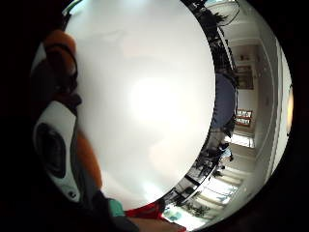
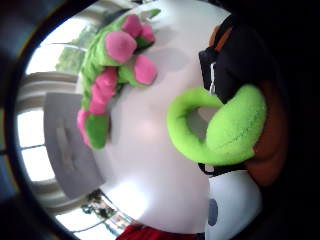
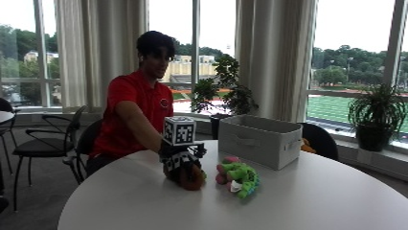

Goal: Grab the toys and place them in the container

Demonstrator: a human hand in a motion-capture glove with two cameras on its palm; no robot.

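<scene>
In the outside view my gloved right hand (image 3: pixel 178 159) reaches down onto the round white table (image 3: pixel 319 201) and curls round an orange-brown plush toy (image 3: pixel 190 179). The thumb side palm view shows this toy close to the palm, with a bright green curved part (image 2: pixel 225 130) and an orange body (image 2: pixel 270 150). Whether it is off the table I cannot tell. A green and pink plush dinosaur (image 3: pixel 237 176) (image 2: pixel 112 75) lies on the table just beside the hand. Behind it stands the grey fabric container (image 3: pixel 260 140) (image 2: pixel 65 145), open at the top.
The person in a red shirt sits at the table's far left edge. A dark chair (image 3: pixel 319 136) stands behind the container, and black chairs (image 3: pixel 44 139) stand at the left. Potted plants line the windows. The little finger side palm view shows bare tabletop (image 1: pixel 145 96).
</scene>
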